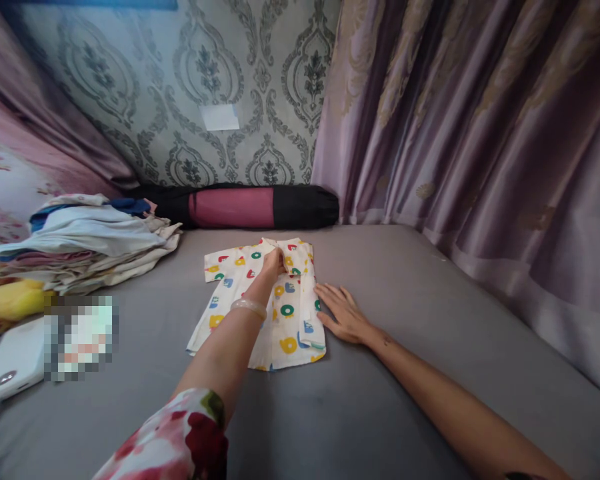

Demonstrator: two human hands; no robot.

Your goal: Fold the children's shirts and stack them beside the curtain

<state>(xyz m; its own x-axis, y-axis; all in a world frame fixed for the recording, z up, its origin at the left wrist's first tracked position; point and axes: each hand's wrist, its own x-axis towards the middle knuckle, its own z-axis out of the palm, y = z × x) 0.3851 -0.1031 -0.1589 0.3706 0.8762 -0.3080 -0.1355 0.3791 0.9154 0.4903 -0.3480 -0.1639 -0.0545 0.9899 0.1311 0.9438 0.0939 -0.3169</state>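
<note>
A small white child's shirt [240, 293] with coloured shapes lies flat on the grey bed sheet [405, 320], its right side folded inward. My left hand [274, 261], with a pale bangle on the wrist, reaches across it and pinches the fabric near the collar. To the right, my right hand [344, 313] rests flat with fingers spread, touching the folded right edge of the shirt and the sheet beside it.
A stack of folded clothes [90, 240] sits at the left. A black and pink rolled bag [240, 207] lies along the patterned wall. Purple curtains [480, 133] hang on the right. A white device [15, 360] and a yellow item [10, 300] lie at the far left.
</note>
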